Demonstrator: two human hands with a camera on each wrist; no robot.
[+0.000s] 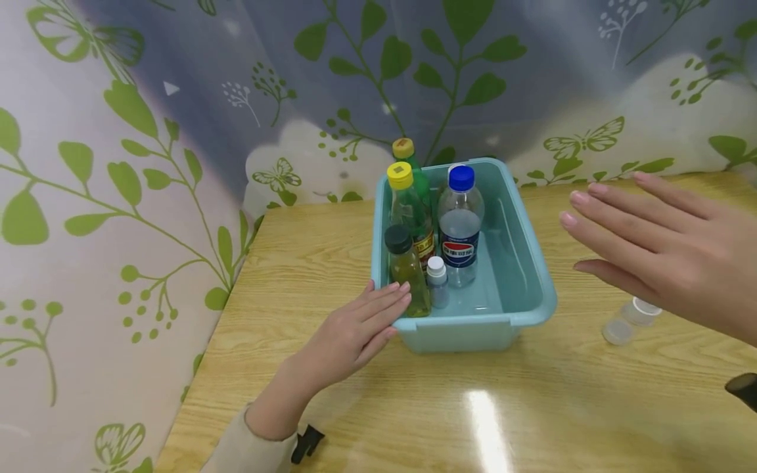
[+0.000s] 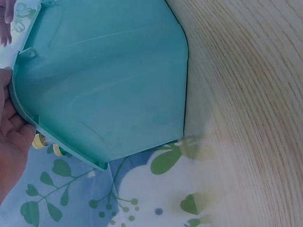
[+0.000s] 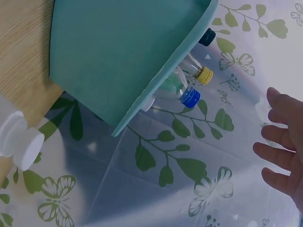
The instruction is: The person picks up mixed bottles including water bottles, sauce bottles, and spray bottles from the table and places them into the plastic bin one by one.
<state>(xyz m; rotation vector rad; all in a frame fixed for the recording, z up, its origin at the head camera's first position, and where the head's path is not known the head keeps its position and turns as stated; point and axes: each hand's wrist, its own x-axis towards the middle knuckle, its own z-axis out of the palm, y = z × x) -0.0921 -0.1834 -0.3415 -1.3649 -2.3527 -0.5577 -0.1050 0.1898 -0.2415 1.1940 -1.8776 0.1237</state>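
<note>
A light-blue plastic bin (image 1: 461,335) stands on the wooden table and holds several upright bottles. Among them are a cola bottle (image 1: 461,230) with a blue cap, a green bottle (image 1: 408,203) with a yellow cap, a dark-capped bottle (image 1: 409,272) of yellowish liquid and a small white-capped bottle (image 1: 437,282). My left hand (image 1: 355,328) rests on the bin's front left corner, fingers extended over the rim beside the dark-capped bottle. Right of the bin, my right hand (image 1: 680,243) hovers with straight fingers, holding nothing. Below it, a small clear bottle (image 1: 621,328) with a white cap lies or leans on the table, partly hidden.
A second green bottle (image 1: 404,148) stands at the back of the bin. Behind the table hangs a leaf-patterned curtain (image 1: 331,85). A dark object (image 1: 744,389) shows at the right edge. Bare wood (image 1: 414,407) extends before the bin.
</note>
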